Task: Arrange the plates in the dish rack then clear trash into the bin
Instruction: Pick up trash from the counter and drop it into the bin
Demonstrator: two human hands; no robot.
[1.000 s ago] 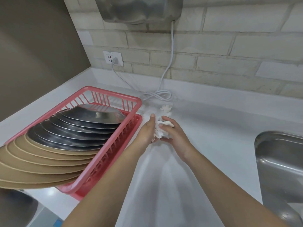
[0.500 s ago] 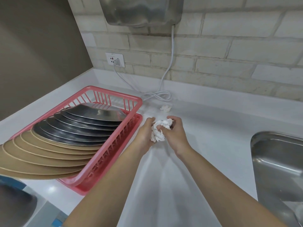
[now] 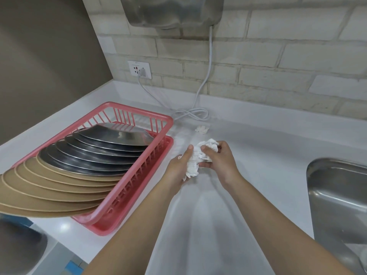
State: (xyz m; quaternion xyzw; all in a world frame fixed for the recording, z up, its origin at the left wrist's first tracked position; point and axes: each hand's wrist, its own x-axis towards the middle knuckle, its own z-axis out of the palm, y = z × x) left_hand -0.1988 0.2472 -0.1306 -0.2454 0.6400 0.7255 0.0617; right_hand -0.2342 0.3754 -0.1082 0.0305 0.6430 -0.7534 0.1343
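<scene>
Nearest the camera, two bare forearms reach forward over the white countertop [image 3: 268, 147]. At lower left, a dark rounded object [image 3: 17, 249] sits below the counter edge; what it is cannot be told.

Left hand [image 3: 178, 167]: palm turned inward, fingers extended along the left side of a crumpled white paper wad [image 3: 196, 157], supporting it rather than curling round it. Right hand [image 3: 220, 161]: thumb and fingers curled round the right side of the same wad, pinching it. The wad is held between both hands, just above the counter, just right of the rack.

Left of the hands, a pink plastic slatted dish rack [image 3: 127, 187] stands on its pink drip tray on the counter. Inside it, plates lean in an overlapping row: round tan plates [image 3: 49, 187] at the near end, the nearest overhanging the rack's near rim; round stainless steel plates [image 3: 95, 155] behind them toward the far end.

Right edge: stainless steel sink basin [image 3: 337, 195], set into the counter.

Beyond the hands, a small scrap of crumpled white paper [image 3: 202, 129] lies on the counter, apart from the held wad. Behind it, a coiled white power cord [image 3: 190, 113] lies on the counter.

Farthest: pale brick wall, with a white wall socket [image 3: 140, 69] holding a plug, and a metal wall-mounted appliance [image 3: 172, 10] at top, the cord running up to it.
</scene>
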